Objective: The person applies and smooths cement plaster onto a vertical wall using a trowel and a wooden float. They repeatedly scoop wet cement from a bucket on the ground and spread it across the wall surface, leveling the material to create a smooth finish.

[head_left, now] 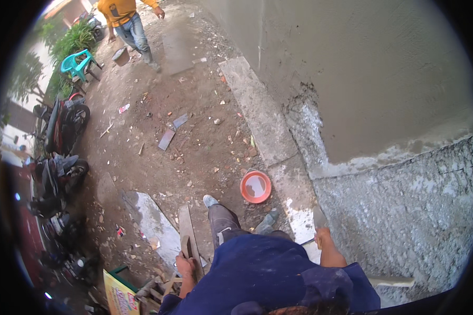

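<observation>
Down at my left side, my left hand point(185, 265) is closed round the raised grip of a long wooden float point(188, 223), whose flat board points forward. At my right, beside the wall, my right hand point(322, 237) grips a trowel point(318, 216) with its blade pointing away from me. The smooth wet grey plaster point(383, 79) covers the upper part of the wall. Lower and nearer to me, the rough grey wall surface point(399, 210) is bare of that smooth coat. An orange bucket point(256, 186) with pale liquid inside stands ahead of my feet.
A concrete strip point(257, 110) runs along the wall's foot. A pale sheet point(155, 226) and tile pieces point(166, 139) lie on rubble-strewn dirt. Ahead, a person in an orange top point(122, 11) carries a bucket point(121, 56). Parked motorcycles point(63, 126) and a turquoise chair point(76, 64) line the left.
</observation>
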{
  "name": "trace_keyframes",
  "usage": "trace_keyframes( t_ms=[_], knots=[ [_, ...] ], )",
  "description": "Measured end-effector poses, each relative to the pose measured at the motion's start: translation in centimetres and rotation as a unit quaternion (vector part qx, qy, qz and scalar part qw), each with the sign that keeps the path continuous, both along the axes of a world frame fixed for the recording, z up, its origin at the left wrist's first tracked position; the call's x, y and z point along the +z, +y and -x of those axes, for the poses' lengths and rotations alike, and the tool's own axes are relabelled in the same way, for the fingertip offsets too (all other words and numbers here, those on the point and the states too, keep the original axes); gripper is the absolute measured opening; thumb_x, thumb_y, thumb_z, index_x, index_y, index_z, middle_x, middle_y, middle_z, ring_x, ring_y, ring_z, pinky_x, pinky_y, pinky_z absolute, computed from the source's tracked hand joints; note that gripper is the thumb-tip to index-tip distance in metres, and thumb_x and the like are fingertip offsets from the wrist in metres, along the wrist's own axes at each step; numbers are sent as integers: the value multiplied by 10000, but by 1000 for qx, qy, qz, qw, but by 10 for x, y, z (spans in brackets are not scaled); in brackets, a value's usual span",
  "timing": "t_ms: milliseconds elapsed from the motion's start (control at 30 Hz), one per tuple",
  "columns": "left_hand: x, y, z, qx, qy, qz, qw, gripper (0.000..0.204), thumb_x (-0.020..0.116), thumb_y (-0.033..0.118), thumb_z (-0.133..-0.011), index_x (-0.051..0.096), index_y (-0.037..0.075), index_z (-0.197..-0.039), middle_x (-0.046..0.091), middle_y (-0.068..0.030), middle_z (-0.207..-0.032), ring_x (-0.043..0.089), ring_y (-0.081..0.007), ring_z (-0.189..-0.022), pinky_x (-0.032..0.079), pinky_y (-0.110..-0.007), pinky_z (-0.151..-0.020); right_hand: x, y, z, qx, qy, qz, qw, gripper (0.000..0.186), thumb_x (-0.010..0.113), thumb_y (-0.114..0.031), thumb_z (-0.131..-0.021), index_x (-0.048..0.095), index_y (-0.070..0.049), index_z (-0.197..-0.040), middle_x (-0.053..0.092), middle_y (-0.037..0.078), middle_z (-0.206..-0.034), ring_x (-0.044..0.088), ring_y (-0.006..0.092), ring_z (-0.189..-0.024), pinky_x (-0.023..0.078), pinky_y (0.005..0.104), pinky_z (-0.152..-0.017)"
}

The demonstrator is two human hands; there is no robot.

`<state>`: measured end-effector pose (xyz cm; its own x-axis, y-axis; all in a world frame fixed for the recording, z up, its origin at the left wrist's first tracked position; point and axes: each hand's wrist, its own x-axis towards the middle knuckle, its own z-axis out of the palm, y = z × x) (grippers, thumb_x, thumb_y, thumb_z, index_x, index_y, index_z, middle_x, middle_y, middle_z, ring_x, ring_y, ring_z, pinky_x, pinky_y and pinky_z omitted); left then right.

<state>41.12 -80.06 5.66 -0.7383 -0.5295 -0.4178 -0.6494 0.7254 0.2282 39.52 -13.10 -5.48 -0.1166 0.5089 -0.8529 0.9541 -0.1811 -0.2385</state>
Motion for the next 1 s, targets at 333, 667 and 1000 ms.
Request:
trace_keyframes(
  t_ms=[333, 667, 1000],
  knots=[
    [-55, -185, 93, -16, -126, -69, 989, 407, 762, 169, -733, 696, -13, -1092, 705, -321, -1018, 682, -487, -1002, 542, -529, -870, 16, -143, -55, 265, -157, 128, 943, 133, 585, -30, -911, 676, 19, -827, 702, 186, -766, 700, 287, -661, 533, 483, -539],
    [-10, -336, 274, -108, -61, -45, 991, 587, 773, 211, -729, 660, 46, -1281, 696, -264, -1025, 679, -459, -1016, 546, -531, -898, 75, -314, 147, 70, 74, 12, 995, 74, 633, -157, -991, 611, -88, -1005, 608, 59, -758, 560, 175, -538, 458, 373, -439],
    [-11, -375, 343, -57, -166, -24, 984, 541, 792, 269, -804, 664, 105, -1303, 669, -242, -1233, 655, -442, -1173, 539, -533, -977, 56, -363, 218, 131, 45, 23, 990, 152, 597, -195, -1017, 634, -50, -988, 622, 98, -738, 604, 228, -547, 495, 408, -456]
  ],
)
